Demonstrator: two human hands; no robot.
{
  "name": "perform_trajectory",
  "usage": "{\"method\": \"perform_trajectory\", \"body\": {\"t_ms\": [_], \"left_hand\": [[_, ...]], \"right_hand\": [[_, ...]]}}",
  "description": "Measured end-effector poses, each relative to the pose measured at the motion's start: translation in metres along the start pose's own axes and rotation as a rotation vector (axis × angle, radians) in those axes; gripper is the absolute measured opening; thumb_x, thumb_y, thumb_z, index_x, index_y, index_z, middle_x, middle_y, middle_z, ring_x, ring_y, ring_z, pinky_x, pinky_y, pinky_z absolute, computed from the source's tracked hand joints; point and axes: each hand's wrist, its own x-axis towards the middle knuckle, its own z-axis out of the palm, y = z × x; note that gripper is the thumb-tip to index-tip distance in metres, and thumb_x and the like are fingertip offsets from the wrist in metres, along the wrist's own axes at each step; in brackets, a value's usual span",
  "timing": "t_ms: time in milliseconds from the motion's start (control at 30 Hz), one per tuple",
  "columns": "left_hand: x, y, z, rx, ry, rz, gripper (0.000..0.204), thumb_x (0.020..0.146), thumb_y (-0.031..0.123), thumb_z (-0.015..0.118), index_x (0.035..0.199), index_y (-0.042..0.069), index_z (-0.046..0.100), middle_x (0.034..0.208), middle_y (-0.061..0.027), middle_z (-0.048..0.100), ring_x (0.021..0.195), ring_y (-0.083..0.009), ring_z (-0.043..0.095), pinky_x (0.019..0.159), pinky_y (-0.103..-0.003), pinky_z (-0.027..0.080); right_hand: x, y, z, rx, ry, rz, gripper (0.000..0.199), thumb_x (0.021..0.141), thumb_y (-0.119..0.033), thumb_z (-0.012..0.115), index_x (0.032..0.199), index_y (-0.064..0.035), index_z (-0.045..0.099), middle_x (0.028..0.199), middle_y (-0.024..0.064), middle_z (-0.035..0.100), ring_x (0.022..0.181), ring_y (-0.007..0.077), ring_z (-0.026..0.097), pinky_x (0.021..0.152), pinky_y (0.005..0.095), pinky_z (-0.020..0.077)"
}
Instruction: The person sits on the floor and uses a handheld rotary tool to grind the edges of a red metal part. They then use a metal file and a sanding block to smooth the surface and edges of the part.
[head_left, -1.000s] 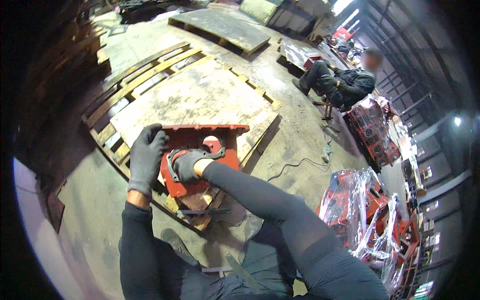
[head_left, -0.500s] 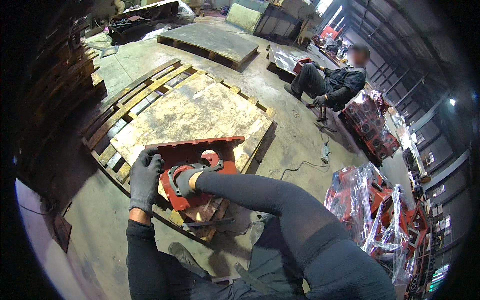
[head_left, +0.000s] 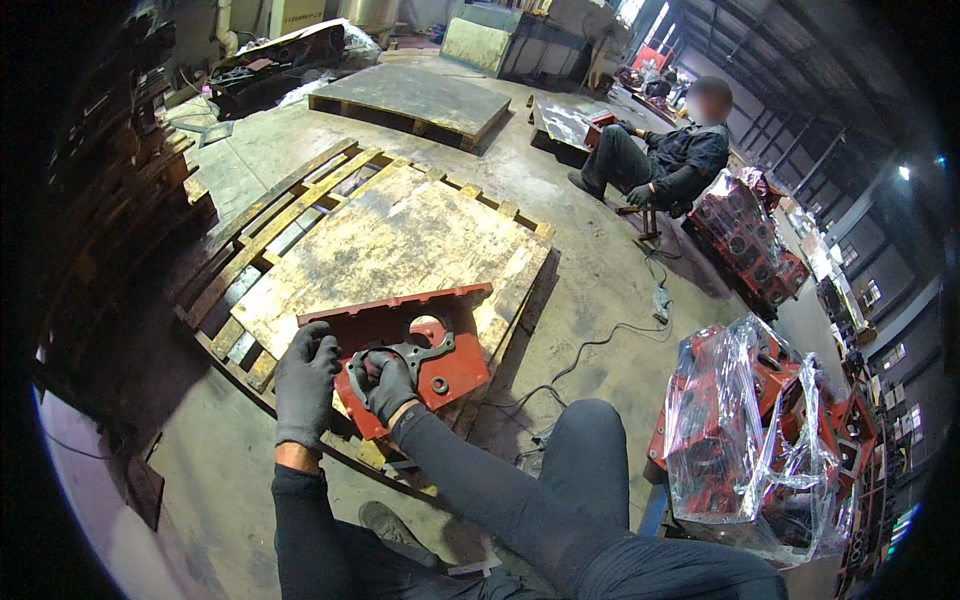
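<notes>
A red-painted metal casting (head_left: 464, 365) with large round openings rests tilted at the near edge of a board-topped wooden pallet (head_left: 400, 235). My left hand (head_left: 306, 388), in a dark grey glove, is closed over the casting's left upper corner. Inside the left round opening, against its bare grey rim, is my right hand (head_left: 390, 386), gloved too, with its fingers curled. Whatever those fingers may hold is hidden. To the right of that hand, a small round hole with a dark rim shows on the casting's face.
Plastic-wrapped red castings (head_left: 735, 430) stand at the right, with another wrapped stack (head_left: 745, 240) beyond. A co-worker (head_left: 670, 165) sits farther back. A black cable (head_left: 590, 345) crosses the floor. Another pallet (head_left: 420, 95) lies behind; stacked dark timber (head_left: 120, 200) rises at the left.
My right hand has drawn partly out of the opening, so its curled fingers now show. My right forearm has swung lower, uncovering the casting's right part. My left hand keeps its grip.
</notes>
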Motion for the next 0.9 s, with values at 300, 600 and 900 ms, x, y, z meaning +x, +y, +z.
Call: {"method": "perform_trajectory", "body": {"t_ms": [300,600,900], "left_hand": [[0.003,0.002,-0.001,0.146,-0.016,0.055,0.032,0.104,0.020,0.066,0.129,0.000,0.068,0.112,-0.0172,0.077,0.091,-0.0203,0.073,0.082,-0.036,0.058],[0.005,-0.002,0.009,0.202,-0.021,0.042,0.027,0.105,0.017,0.064,0.126,0.000,0.068,0.103,-0.0067,0.074,0.085,-0.0134,0.067,0.076,-0.030,0.055],[0.001,-0.003,-0.013,0.284,0.012,-0.001,0.033,0.103,0.025,0.065,0.127,0.003,0.069,0.112,-0.0184,0.077,0.095,-0.0290,0.076,0.085,-0.039,0.058]], "right_hand": [[-0.050,-0.032,0.033,-2.118,-0.621,-0.365,0.032,0.098,-0.019,0.064,0.124,-0.0014,0.065,0.087,0.0167,0.070,0.067,0.0266,0.069,0.060,0.0407,0.0558],[-0.055,-0.050,0.097,-3.245,-1.301,-0.445,0.022,0.085,-0.024,0.070,0.095,-0.0065,0.078,0.099,0.0147,0.075,0.081,0.0319,0.073,0.064,0.0492,0.0545],[-0.040,-0.014,0.095,-3.088,-1.198,-0.346,0.032,0.090,-0.031,0.071,0.104,-0.0026,0.077,0.112,0.0191,0.075,0.093,0.0330,0.070,0.079,0.0481,0.0572]]}}
